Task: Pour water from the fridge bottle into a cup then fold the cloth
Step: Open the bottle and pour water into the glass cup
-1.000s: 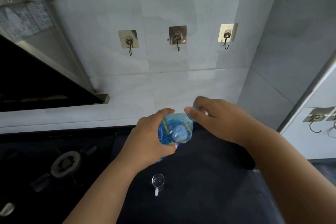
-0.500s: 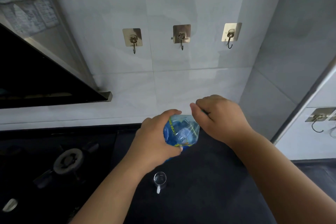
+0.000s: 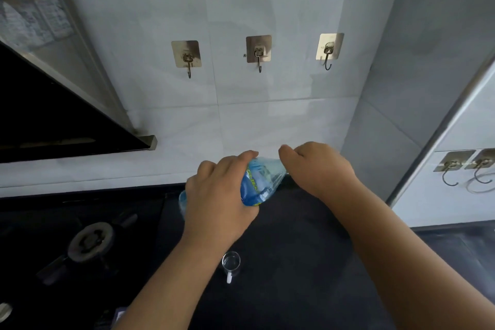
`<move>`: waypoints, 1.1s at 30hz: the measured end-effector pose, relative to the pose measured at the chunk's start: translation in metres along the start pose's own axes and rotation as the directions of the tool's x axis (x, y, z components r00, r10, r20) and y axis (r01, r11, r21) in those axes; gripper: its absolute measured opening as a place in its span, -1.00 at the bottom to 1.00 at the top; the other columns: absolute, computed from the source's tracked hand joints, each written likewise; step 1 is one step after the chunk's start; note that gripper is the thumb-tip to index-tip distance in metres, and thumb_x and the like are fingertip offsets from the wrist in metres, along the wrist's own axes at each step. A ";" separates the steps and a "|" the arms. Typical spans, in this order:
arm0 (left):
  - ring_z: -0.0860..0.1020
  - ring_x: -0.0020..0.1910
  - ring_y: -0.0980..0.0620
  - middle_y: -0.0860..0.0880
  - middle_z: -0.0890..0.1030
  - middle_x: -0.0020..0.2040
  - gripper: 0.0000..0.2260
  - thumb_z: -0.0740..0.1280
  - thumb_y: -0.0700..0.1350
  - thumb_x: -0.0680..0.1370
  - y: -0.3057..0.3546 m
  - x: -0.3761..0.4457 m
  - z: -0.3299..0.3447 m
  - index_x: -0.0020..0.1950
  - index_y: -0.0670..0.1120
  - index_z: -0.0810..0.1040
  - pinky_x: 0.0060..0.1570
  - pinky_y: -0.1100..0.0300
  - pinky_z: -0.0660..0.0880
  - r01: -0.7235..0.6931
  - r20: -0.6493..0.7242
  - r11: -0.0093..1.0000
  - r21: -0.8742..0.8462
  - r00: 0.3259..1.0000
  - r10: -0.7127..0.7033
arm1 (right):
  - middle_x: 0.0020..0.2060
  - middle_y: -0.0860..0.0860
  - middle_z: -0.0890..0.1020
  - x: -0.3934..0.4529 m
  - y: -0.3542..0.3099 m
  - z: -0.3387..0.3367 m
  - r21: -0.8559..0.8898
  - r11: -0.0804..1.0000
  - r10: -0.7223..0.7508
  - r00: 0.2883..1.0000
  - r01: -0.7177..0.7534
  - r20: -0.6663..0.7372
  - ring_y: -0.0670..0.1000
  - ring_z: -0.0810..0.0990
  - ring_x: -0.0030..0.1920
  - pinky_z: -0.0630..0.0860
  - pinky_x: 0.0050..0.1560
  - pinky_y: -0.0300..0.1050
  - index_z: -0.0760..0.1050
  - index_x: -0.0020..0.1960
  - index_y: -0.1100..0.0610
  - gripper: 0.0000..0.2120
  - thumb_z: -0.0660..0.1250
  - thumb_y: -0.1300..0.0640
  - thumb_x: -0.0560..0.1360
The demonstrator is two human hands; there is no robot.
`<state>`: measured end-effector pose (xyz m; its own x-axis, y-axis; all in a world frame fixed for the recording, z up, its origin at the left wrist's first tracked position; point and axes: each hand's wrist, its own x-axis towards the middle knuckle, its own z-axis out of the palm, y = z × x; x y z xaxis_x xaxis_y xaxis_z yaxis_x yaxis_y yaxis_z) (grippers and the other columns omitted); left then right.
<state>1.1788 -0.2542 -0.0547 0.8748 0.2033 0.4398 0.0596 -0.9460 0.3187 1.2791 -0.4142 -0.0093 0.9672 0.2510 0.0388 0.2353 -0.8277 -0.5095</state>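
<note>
While the black countertop (image 3: 308, 262) fills most of the lower view, the action sits above it. The water bottle (image 3: 258, 182) lies tilted, long axis running from its base at the left up to its neck at the right. The left hand (image 3: 219, 201) is wrapped tight around its body. The right hand (image 3: 318, 169) is curled over the neck end, probably pinching the cap, though the cap's hidden. The small glass cup (image 3: 231, 262) stands on the countertop below the bottle, nearer the left hand. No cloth visible.
</note>
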 end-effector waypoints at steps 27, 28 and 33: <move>0.43 0.19 0.07 0.27 0.52 0.26 -0.18 0.62 0.02 0.30 -0.026 0.000 0.001 0.45 0.35 0.29 0.18 0.00 0.51 -0.001 0.109 0.965 -0.261 0.994 0.030 | -0.30 0.01 0.45 -0.026 -0.001 0.025 -0.045 0.968 -0.246 0.900 0.247 -0.360 0.02 0.42 -0.37 0.34 -0.39 -0.09 0.36 -0.35 0.11 -0.51 0.09 -0.18 0.62; 0.43 0.18 0.07 0.27 0.53 0.24 -0.17 0.63 0.01 0.29 -0.026 0.001 0.001 0.45 0.35 0.30 0.17 0.00 0.52 0.006 0.122 0.954 -0.301 0.992 0.032 | -0.31 0.00 0.43 -0.027 -0.001 0.028 -0.043 0.964 -0.257 0.877 0.263 -0.405 0.03 0.42 -0.37 0.32 -0.41 -0.09 0.38 -0.35 0.11 -0.51 0.07 -0.19 0.61; 0.50 0.12 0.00 0.21 0.59 0.24 -0.17 0.62 0.00 0.26 -0.031 -0.003 0.005 0.44 0.30 0.33 0.06 -0.03 0.54 -0.114 0.003 0.992 -0.062 0.993 0.114 | -0.42 0.06 0.39 -0.027 -0.013 0.028 -0.129 0.992 -0.042 0.937 -0.003 -0.346 0.12 0.37 -0.39 0.31 -0.35 -0.09 0.27 -0.39 0.18 -0.53 0.09 -0.03 0.62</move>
<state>1.1770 -0.2270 -0.0704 0.8773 0.0934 0.4708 -0.0699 -0.9456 0.3177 1.2468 -0.3960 -0.0279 0.9299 0.0965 0.3548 0.2425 -0.8863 -0.3946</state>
